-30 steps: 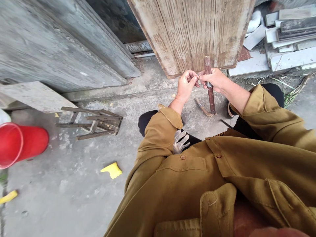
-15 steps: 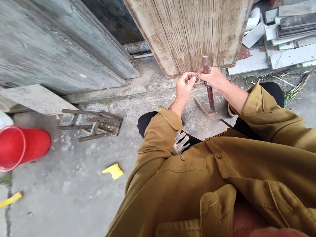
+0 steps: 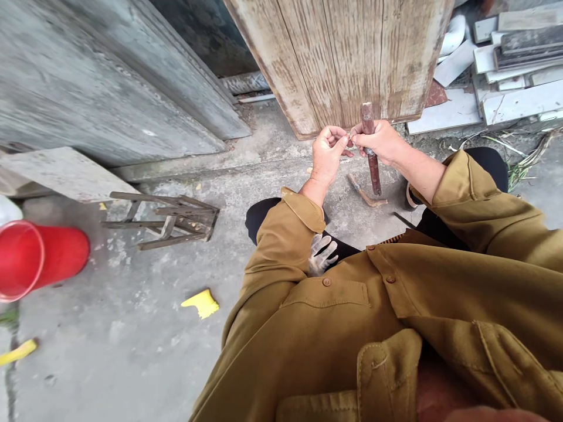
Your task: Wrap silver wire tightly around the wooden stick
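My right hand [image 3: 382, 142] is closed around a reddish-brown stick [image 3: 373, 176], which stands nearly upright in front of me. Just below those fingers a greyish wrapping circles the stick. Left of it, my left hand [image 3: 324, 157] is pinched, its thumb and fingertips meeting the right thumb and forefinger. Whatever thin thing lies between the fingertips is too small to name. A bent piece of wood [image 3: 366, 193] lies on the ground beside the stick's lower end.
Ahead leans a weathered plank panel [image 3: 303, 53]. Stacked tiles and boards [image 3: 519, 76] fill the far right. To the left are a small wooden stool [image 3: 171, 223], a red bucket [image 3: 65, 252] and a yellow scrap [image 3: 203, 303]. A pale glove [image 3: 321, 255] rests by my lap.
Both hands stay at nearly the same place, fingertips still together. The left fingers have shifted slightly, and the stick's top has dipped a little. The view has moved very slightly.
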The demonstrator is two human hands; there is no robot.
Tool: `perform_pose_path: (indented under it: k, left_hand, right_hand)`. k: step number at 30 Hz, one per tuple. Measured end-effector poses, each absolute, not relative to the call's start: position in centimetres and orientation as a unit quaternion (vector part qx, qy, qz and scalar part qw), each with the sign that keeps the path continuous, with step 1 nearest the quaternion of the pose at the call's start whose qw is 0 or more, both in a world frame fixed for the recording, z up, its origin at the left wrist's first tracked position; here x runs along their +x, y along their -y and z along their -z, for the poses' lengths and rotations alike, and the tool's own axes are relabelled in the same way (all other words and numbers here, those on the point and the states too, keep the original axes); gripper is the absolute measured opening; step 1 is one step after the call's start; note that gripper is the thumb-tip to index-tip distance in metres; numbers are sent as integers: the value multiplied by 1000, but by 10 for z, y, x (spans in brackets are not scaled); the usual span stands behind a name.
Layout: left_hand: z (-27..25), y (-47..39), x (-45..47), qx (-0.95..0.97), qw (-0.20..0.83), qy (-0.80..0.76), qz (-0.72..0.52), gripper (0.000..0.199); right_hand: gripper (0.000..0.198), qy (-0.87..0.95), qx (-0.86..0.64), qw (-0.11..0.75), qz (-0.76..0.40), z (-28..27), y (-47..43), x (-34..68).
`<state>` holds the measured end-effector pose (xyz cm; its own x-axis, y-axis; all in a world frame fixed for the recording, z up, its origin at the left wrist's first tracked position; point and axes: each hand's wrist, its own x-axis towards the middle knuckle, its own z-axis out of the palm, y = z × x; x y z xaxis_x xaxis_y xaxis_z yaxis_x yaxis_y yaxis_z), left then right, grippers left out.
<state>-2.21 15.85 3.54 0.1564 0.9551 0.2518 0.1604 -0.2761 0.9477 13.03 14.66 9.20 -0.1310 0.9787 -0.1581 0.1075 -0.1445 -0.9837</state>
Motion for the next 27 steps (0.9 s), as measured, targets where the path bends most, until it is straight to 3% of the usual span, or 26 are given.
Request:
perform_pose_path:
  k: [10,19,27]
  left_hand:
    - [-41,-150,-18,671,300,-494,-465,6]
    - [-39,-152,-17,662,325,-502,-451,10]
    - [-49,-151,-22,715,260,-515,-395,13]
  right_hand:
    - [22,515,-574,424,-474,-81,-152,125]
    - [4,559,-604,373,-428,-90,-149,126]
    - [6,640,-606,321,-346,-88,-150,131]
